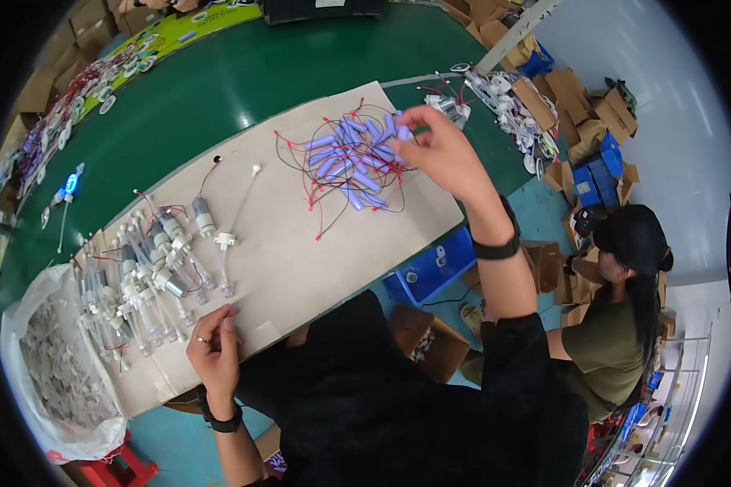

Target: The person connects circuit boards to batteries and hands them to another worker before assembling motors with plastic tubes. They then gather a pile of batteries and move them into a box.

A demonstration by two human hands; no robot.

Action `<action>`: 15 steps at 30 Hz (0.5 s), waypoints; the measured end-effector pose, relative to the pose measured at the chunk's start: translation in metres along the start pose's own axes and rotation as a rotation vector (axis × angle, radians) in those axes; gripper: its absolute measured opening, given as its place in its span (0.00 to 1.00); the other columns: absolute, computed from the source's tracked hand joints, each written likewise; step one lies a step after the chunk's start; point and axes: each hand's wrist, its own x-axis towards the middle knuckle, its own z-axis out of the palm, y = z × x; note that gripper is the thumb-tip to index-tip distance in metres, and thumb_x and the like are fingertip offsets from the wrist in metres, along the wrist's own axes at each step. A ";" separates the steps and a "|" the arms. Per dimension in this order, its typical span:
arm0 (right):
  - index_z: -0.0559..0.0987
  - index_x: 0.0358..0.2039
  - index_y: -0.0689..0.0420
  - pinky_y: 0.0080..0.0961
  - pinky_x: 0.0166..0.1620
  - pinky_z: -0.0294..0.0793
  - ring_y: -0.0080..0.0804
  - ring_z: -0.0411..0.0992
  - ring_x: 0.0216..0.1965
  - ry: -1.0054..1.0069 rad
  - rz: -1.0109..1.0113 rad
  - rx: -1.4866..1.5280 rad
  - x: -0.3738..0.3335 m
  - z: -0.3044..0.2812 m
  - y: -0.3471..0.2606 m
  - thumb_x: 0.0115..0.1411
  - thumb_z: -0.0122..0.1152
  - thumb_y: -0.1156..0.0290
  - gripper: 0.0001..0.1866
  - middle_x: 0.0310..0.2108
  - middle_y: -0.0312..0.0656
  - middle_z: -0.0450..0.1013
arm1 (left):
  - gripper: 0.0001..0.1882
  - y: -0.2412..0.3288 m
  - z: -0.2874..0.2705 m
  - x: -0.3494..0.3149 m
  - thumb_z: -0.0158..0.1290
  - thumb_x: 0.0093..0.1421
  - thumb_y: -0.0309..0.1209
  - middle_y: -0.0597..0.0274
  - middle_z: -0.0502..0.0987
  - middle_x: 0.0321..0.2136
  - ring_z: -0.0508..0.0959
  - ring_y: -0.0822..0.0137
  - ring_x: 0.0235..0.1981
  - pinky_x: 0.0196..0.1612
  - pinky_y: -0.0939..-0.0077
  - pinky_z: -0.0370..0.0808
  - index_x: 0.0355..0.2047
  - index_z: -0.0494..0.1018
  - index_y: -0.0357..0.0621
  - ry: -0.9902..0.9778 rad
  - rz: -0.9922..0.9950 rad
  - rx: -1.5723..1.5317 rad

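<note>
My right hand (445, 158) is at the right side of a pile of purple cylindrical batteries (333, 166) with thin red and black wires. Its thumb and index finger close on one battery (403, 132) at the pile's edge. Near the front edge of the board, my left hand (213, 349) is closed, fingertips pressed together; what they hold, if anything, is too small to make out. Beyond it lie several clear tubes with white caps and small motors (158, 252). One white-collared tube (226, 260) with a thin rod (246, 195) lies apart from that group.
A white plastic bag (110, 390) of small clear parts stands at the left. The pale board (288, 276) rests on a green table (219, 89). More wired parts (516, 114) lie at the far right. A blue bin (430, 268) and a seated person (617, 325) are to the right.
</note>
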 end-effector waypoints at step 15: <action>0.71 0.57 0.61 0.27 0.43 0.76 0.28 0.75 0.37 0.477 0.383 -0.168 0.039 -0.115 0.121 0.57 0.63 0.69 0.27 0.38 0.41 0.76 | 0.09 0.003 -0.002 0.004 0.51 0.67 0.23 0.60 0.79 0.36 0.71 0.79 0.23 0.26 0.86 0.69 0.45 0.77 0.36 0.036 -0.089 -0.094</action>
